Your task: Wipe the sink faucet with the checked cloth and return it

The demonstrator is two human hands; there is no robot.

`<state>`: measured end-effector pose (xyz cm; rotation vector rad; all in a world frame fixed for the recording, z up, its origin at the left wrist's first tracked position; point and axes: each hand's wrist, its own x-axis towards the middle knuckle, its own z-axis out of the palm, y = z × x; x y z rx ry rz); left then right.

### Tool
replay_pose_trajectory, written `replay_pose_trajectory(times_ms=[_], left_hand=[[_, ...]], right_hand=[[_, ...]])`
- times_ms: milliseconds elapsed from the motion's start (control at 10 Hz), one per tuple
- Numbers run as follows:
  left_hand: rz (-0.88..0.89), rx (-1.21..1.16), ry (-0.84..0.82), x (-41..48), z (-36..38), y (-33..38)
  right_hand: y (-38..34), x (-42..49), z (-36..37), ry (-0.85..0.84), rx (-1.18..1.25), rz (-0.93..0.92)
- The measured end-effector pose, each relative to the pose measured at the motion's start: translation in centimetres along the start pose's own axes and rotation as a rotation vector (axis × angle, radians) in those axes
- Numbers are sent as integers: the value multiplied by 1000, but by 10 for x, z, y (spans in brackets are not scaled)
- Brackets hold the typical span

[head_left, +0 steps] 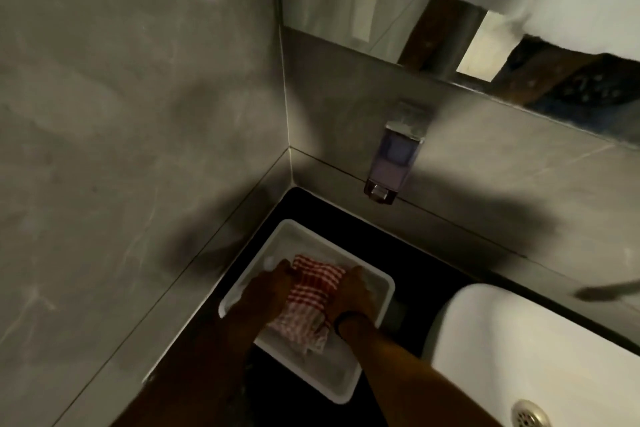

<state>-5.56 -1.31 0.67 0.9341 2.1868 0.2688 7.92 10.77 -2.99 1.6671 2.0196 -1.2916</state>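
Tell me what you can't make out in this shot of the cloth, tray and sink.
Head view:
- Faucet: only a blurred dark spout, cut off by the right edge.
- Sink: right and bottom edges crop it.
- Cloth: sides covered by the left hand and right hand; grip unclear.
- Tray: floor partly hidden by cloth and hands.

Woven checked cloth [308, 302] in a smooth plastic-looking tray [332, 378] (glossy white sink [519, 340] beside).

The sink [540, 350] is cut off by the right and bottom edges; the faucet [609, 291] shows only as a blurred tip at the right edge
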Motion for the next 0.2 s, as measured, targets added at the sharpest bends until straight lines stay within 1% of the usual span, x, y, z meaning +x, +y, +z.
replay_pose_trajectory(times_ms=[100,200], left_hand=[[-91,79,-52,9,3,7],[60,510,104,4,16,5]], right_hand=[[-7,-5,-7,55,-178,-51],[-6,-14,-12,61,-322,-140]])
